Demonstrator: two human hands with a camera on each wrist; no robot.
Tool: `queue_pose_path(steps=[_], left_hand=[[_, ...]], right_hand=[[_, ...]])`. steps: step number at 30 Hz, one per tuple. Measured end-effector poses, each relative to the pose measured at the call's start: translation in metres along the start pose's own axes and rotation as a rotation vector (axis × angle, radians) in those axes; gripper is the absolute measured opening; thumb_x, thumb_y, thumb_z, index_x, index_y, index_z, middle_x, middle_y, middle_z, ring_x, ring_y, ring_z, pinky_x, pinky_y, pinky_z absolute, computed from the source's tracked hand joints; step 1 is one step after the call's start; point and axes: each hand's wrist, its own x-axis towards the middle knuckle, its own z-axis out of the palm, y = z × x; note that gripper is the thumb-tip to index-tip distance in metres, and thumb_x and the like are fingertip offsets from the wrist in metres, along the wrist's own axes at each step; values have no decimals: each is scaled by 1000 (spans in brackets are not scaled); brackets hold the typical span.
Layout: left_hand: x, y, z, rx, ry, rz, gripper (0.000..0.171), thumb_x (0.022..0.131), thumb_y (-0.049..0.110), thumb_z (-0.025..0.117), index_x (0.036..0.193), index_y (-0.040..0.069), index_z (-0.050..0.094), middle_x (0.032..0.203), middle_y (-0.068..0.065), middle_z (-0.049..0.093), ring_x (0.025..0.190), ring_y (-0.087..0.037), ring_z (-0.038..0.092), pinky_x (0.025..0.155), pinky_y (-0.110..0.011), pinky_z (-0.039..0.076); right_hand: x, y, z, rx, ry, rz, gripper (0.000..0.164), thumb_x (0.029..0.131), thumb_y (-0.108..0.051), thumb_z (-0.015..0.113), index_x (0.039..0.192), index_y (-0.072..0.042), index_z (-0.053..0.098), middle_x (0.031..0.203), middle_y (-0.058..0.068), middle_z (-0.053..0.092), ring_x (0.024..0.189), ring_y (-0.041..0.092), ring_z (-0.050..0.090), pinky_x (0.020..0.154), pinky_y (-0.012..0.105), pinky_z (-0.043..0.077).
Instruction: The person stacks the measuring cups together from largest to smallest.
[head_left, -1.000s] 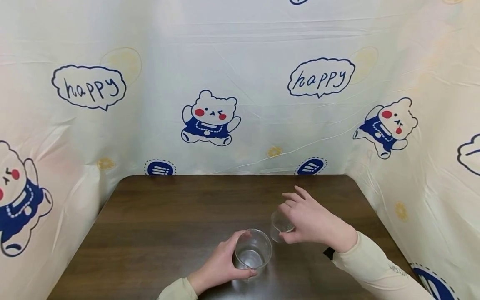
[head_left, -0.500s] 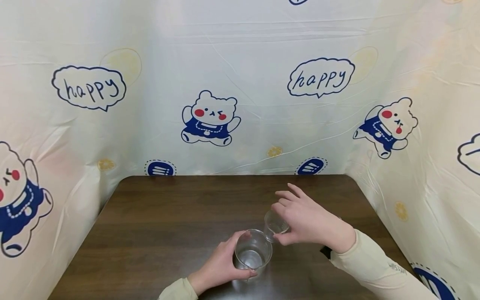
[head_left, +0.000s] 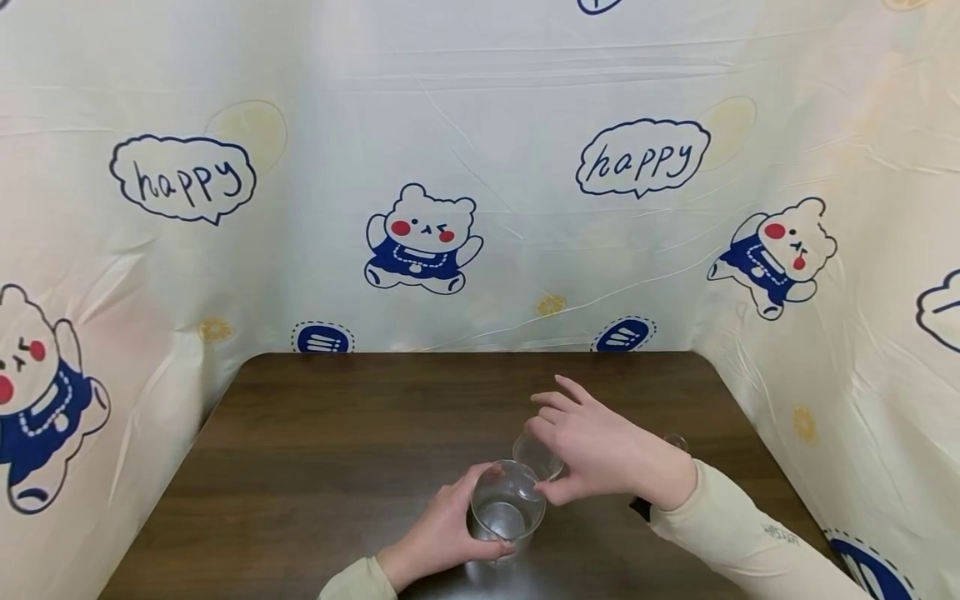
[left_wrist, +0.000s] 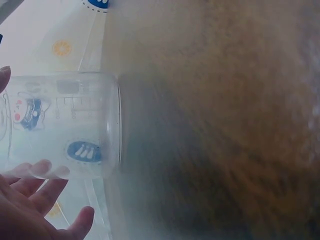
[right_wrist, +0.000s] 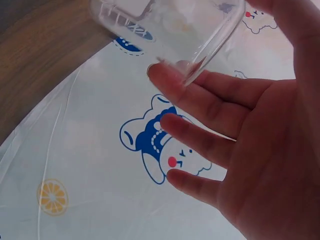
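A clear glass beaker (head_left: pixel 504 521) stands upright on the brown table, and my left hand (head_left: pixel 442 529) grips it round the side with the thumb in front. Graduation marks show on its wall in the left wrist view, where the beaker (left_wrist: pixel 75 120) appears sideways. My right hand (head_left: pixel 600 446) pinches a smaller clear beaker (head_left: pixel 534 457) between thumb and fingers. That small beaker is tilted, its lower end overlapping the large one's rim in the head view. In the right wrist view the small beaker (right_wrist: pixel 185 30) shows printed marks, and the other fingers (right_wrist: pixel 200 137) are spread away from it.
Behind the right wrist, the rim of another clear glass object (head_left: pixel 675 442) peeks out. The dark wood table (head_left: pixel 360 417) has rounded far corners. A pale printed curtain (head_left: pixel 525 250) encloses it at the back and both sides.
My right hand has moved left with the small beaker, bringing it up to the large beaker's rim. The rim of a glass object has come into view behind the right wrist. The left hand stays put.
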Motion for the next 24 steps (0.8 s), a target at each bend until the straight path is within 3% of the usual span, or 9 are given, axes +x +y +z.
queue_pose_path(steps=[8,24], left_hand=[[0,-2,0,-15,-2,7,87,76,55,90,146,29,46,124,4,69,100,-19,68,82,-31,52],[-1,-1,0,13,-1,-12,89,75,57,89,147,30,46,124,10,67,99,-11,62,82,-33,51]], right_hand=[[6,-4,5,44,-20,-39,46,79,-48,80,106,-12,69,101,-3,71,128,29,60,115,61,34],[13,-14,15,35,-38,-103,49,79,-50,82,109,-14,71,102,-4,73,129,26,61,115,59,36]])
